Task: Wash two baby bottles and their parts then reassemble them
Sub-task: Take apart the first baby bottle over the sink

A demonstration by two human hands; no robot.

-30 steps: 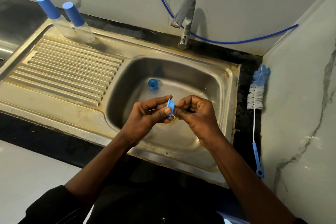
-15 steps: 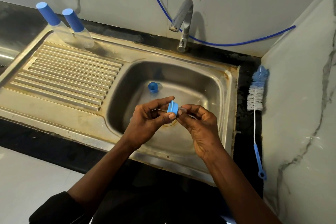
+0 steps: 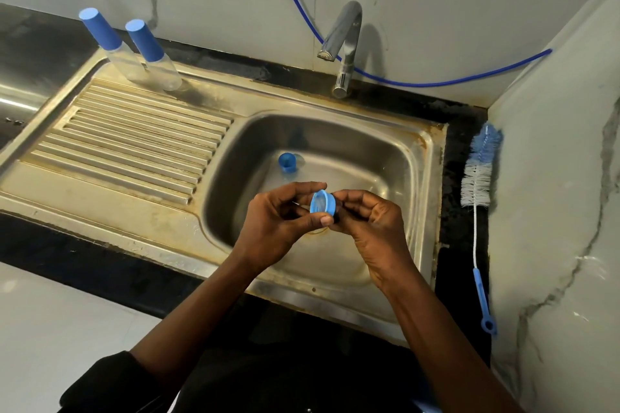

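Leaning over steel sink (image 3: 432,178), ribbed drainboard (image 3: 134,137) on my left, tap (image 3: 345,43) at back. Brush (image 3: 478,178) lies right of basin, bristles away from me. First bottle (image 3: 110,43) and second bottle (image 3: 152,54) stand capped at drainboard's far edge. Blue cap (image 3: 287,163) on basin floor, just beyond my hands. Above basin, left hand (image 3: 278,225) and right hand (image 3: 372,221) pinch blue ring (image 3: 322,201); open face toward me, axis running hand to hand.

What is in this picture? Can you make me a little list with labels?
Hands: left hand and right hand hold a blue ring over the sink
In the sink: blue part, near the back
Draining board: two capped bottles, standing
Right counter: bottle brush
Tap: no water seen
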